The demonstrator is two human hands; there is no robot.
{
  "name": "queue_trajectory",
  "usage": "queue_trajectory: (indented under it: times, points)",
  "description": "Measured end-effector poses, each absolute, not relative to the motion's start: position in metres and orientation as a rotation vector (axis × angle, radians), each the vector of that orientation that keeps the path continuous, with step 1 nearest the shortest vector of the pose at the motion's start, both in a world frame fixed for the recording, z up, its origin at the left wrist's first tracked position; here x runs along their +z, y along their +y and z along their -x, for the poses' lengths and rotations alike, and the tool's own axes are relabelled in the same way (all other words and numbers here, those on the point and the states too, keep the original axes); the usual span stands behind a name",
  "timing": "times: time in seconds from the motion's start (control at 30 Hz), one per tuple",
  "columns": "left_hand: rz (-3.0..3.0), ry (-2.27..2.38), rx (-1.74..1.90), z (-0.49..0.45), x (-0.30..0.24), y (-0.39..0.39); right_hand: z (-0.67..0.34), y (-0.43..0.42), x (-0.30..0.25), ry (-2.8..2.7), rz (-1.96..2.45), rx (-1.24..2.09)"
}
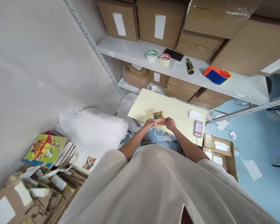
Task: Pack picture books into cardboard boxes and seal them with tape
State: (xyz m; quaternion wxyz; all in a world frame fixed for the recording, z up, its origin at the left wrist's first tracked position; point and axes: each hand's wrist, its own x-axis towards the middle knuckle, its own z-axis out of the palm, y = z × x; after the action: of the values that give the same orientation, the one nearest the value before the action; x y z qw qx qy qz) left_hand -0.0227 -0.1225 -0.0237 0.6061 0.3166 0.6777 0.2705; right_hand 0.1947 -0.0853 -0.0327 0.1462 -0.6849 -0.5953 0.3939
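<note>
Over pale table (pixel 177 109), small colourful card (pixel 158 117)

Head camera looks steeply down — over the chest toward table (pixel 177 109) and shelves (pixel 135 49).

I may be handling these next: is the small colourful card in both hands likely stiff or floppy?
The colourful card looks thin and flat, so probably light. Left hand and right hand pinch its lower edge yet it shows no sag, so likely stiff. Being flat, it should slide, not roll.
</note>
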Motion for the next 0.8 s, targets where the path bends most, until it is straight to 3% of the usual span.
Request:
queue_trajectory:
  times: [0.4, 0.8]
  points:
    - [-0.970, 1.567, 0.365, 0.054, -0.059, -0.025, -0.166, -0.017, -0.068, -1.544, 2.121, 1.003]
    - [-1.462, 1.519, 0.378, 0.085, -0.086, 0.042, -0.134, -0.042, -0.110, -1.198, 2.269, 1.271]
